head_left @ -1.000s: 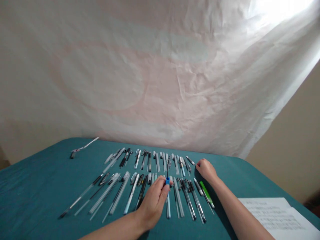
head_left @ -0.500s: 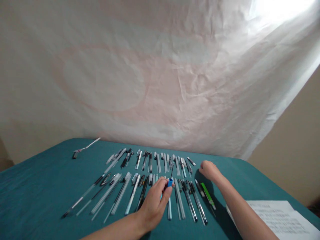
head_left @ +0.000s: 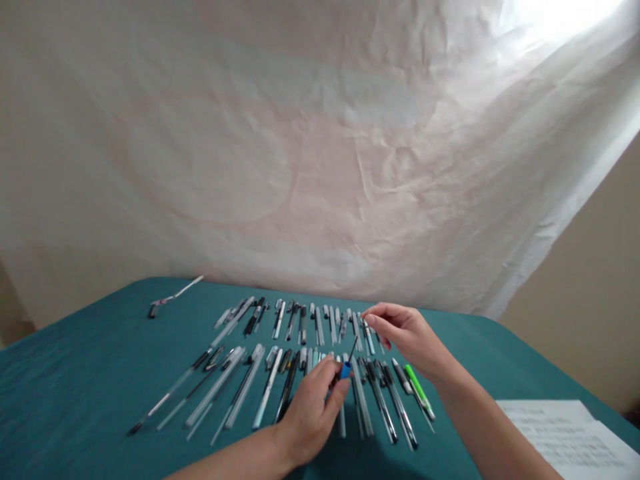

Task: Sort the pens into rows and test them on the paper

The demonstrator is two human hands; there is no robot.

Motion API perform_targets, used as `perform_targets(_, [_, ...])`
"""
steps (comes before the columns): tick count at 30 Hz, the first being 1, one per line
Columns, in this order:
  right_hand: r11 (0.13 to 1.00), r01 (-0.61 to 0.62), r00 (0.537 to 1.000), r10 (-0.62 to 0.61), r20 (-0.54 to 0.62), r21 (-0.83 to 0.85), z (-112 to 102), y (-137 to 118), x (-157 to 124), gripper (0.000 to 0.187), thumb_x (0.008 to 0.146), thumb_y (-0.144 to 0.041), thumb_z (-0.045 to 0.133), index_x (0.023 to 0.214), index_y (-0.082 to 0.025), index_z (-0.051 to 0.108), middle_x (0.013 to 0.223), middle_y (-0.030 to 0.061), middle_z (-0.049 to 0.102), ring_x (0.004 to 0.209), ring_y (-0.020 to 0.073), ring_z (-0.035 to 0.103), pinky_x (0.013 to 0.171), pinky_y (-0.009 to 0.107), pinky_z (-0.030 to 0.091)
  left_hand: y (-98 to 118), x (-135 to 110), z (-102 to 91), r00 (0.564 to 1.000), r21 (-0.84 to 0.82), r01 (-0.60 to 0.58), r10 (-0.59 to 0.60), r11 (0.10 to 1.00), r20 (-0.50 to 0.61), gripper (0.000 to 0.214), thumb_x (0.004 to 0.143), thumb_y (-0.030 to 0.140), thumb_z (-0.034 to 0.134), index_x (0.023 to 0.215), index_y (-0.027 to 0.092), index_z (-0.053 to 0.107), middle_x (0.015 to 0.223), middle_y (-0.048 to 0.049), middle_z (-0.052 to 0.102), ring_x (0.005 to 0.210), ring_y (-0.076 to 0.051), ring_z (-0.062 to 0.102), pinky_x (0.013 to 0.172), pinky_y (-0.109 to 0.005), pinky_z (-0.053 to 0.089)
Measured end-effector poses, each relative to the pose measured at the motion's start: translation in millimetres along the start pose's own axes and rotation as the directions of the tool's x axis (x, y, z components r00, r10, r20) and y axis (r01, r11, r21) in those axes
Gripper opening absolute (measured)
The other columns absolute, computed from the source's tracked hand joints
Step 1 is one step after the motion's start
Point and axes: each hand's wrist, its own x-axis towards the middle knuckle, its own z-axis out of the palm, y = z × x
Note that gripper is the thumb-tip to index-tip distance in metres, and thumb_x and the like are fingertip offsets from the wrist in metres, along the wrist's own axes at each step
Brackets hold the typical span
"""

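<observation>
My left hand [head_left: 317, 407] is closed round a short blue piece [head_left: 346, 370], from which a thin dark rod [head_left: 353, 348] points up and away from me. What else the fingers hold is hidden. To the right and a little farther off, my right hand [head_left: 403, 333] hangs over the back row with thumb and forefinger pinched; anything between the tips is too small to make out. Clear pen barrels [head_left: 363, 400] and black pens [head_left: 397, 407] lie below the hands. A bright green pen [head_left: 419, 387] lies at the right end of the front row.
Two rows of pen parts cover the middle of the teal tablecloth [head_left: 75, 373]. White sheets of written paper [head_left: 555, 433] lie at the right front. A white strip with a dark end [head_left: 173, 297] is at the back left. A pale sheet [head_left: 320, 167] hangs behind.
My right hand has lifted from the table at the right and moved left over the back row, towards the blue piece. My left hand has shifted only slightly right.
</observation>
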Motion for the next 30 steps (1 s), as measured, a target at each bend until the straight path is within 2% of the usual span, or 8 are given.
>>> perform_targets(10, [1.000,-0.020,0.996,0.022,0.092,-0.022,5.2,4.4,0.5,0.029,0.075,-0.043,0.057,0.082,-0.014,0.062,0.056,-0.0034,0.047,0.044,0.0055,0.037,0.041,0.018,0.030,-0.8,-0.2,-0.8,1.000,-0.021,-0.014,0.013,1.000,-0.005,0.021,0.088,0.031,0.034,0.088,0.018,0.050,0.089,-0.0045,0.053,0.084,-0.016,0.048,0.078,-0.027,0.037])
perform_targets(16, [0.998,0.019,0.987,-0.009,0.158,-0.063,8.1,2.1,-2.2,0.031,0.076,-0.044,0.056,0.080,-0.014,0.062,0.058,-0.0029,0.048,0.047,0.0061,0.037,0.042,0.018,0.030,-2.6,-0.4,-0.1,1.000,-0.010,-0.014,0.014,1.000,-0.012,0.022,0.089,0.032,0.033,0.087,0.018,0.050,0.087,-0.0043,0.052,0.082,-0.016,0.048,0.076,-0.027,0.038])
perform_targets(22, [0.987,-0.030,0.948,0.079,0.309,-0.160,-5.9,3.7,-1.5,0.033,0.076,-0.043,0.055,0.087,-0.013,0.064,0.059,-0.0015,0.051,0.049,0.0071,0.042,0.044,0.018,0.034,-1.2,0.0,0.0,1.000,0.005,0.011,-0.011,1.000,-0.011,0.022,0.088,0.033,0.033,0.082,0.018,0.048,0.086,-0.0039,0.051,0.083,-0.016,0.047,0.077,-0.027,0.037])
perform_targets(24, [0.977,-0.035,0.963,0.089,0.255,-0.209,-17.9,16.9,5.5,0.036,0.078,-0.043,0.052,0.092,-0.013,0.064,0.059,-0.0010,0.053,0.050,0.0081,0.045,0.045,0.018,0.036,-1.4,0.4,0.6,1.000,-0.008,0.011,-0.011,1.000,-0.007,0.022,0.089,0.033,0.033,0.085,0.018,0.049,0.087,-0.0040,0.051,0.083,-0.016,0.048,0.077,-0.027,0.037])
perform_targets(26, [0.945,-0.026,0.988,0.075,0.136,-0.327,-32.0,40.8,15.7,0.037,0.080,-0.042,0.047,0.095,-0.013,0.063,0.062,0.0005,0.057,0.051,0.0099,0.049,0.047,0.020,0.039,-2.0,0.7,1.4,1.000,-0.024,0.003,-0.003,1.000,-0.016,0.022,0.088,0.033,0.033,0.087,0.018,0.050,0.087,-0.0041,0.051,0.084,-0.016,0.048,0.077,-0.027,0.037])
perform_targets(27, [0.903,-0.033,0.996,0.064,0.060,-0.428,-39.1,55.8,21.2,0.035,0.082,-0.039,0.044,0.096,-0.013,0.063,0.066,0.0019,0.060,0.055,0.0117,0.052,0.050,0.021,0.041,-2.3,0.8,1.8,1.000,-0.030,0.001,-0.001,1.000,-0.018,0.022,0.088,0.032,0.034,0.087,0.018,0.050,0.087,-0.0041,0.051,0.083,-0.016,0.048,0.077,-0.027,0.037])
perform_targets(29, [0.724,-0.087,0.993,0.009,-0.117,-0.684,-51.7,87.8,30.5,0.030,0.082,-0.030,0.042,0.095,-0.015,0.064,0.080,0.0045,0.065,0.070,0.0145,0.058,0.065,0.023,0.045,-2.9,1.0,2.3,1.000,-0.031,0.003,-0.004,1.000,-0.015,0.022,0.088,0.033,0.034,0.086,0.018,0.050,0.086,-0.0040,0.051,0.082,-0.016,0.047,0.076,-0.027,0.037])
perform_targets(30, [0.679,-0.125,0.986,0.004,-0.167,-0.723,-56.8,103.1,33.7,0.028,0.081,-0.025,0.043,0.096,-0.014,0.065,0.088,0.0076,0.065,0.079,0.0169,0.059,0.074,0.025,0.044,-3.1,1.1,2.4,1.000,-0.029,0.007,-0.007,1.000,-0.011,0.022,0.088,0.033,0.034,0.086,0.017,0.050,0.086,-0.0039,0.050,0.082,-0.016,0.047,0.075,-0.027,0.037])
